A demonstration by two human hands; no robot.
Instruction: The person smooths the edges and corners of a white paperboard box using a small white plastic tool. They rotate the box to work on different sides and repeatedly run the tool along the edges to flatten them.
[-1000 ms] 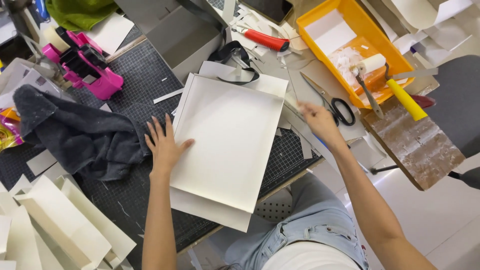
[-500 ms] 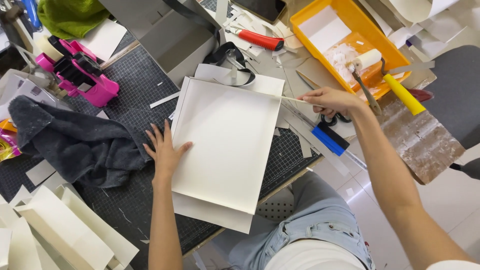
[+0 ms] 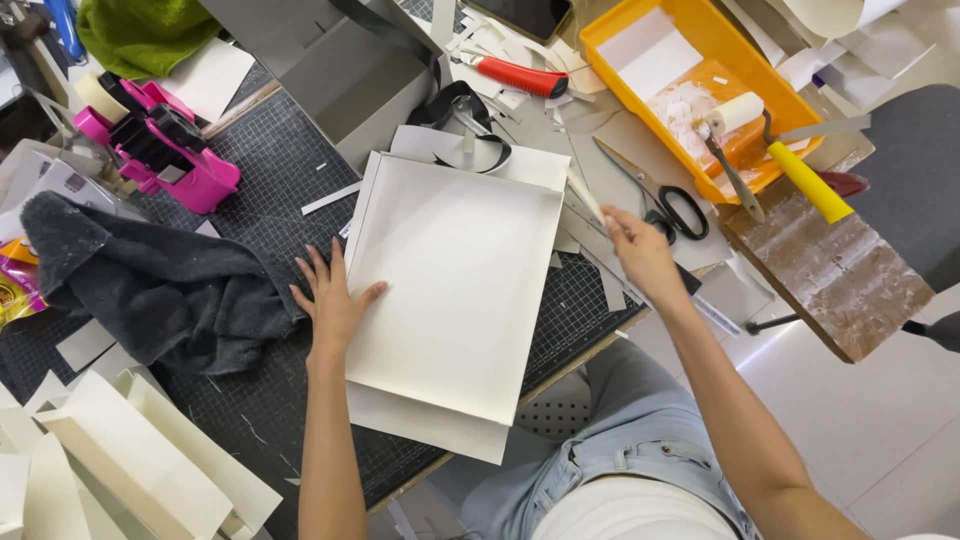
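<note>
Since half a second ago the right hand [image 3: 642, 250] has drawn back from the scissors side and come in to the right edge of the white box lid [image 3: 455, 285], while the left hand [image 3: 335, 300] has stayed put. Nearest the person, the lid lies flat on the dark gridded cutting mat [image 3: 260, 400] that covers the tabletop, with a white sheet [image 3: 425, 425] poking out under its near edge. The left hand rests open, fingers spread, palm down on the lid's left rim and the mat. The right hand is closed in a pinch on a thin white strip [image 3: 585, 198] at the lid's far right corner. Left of the hand lies a dark grey cloth [image 3: 150, 285]. Farther off are black-handled scissors [image 3: 665, 200] and a yellow tray [image 3: 700, 85] with a roller [image 3: 745, 115].
</note>
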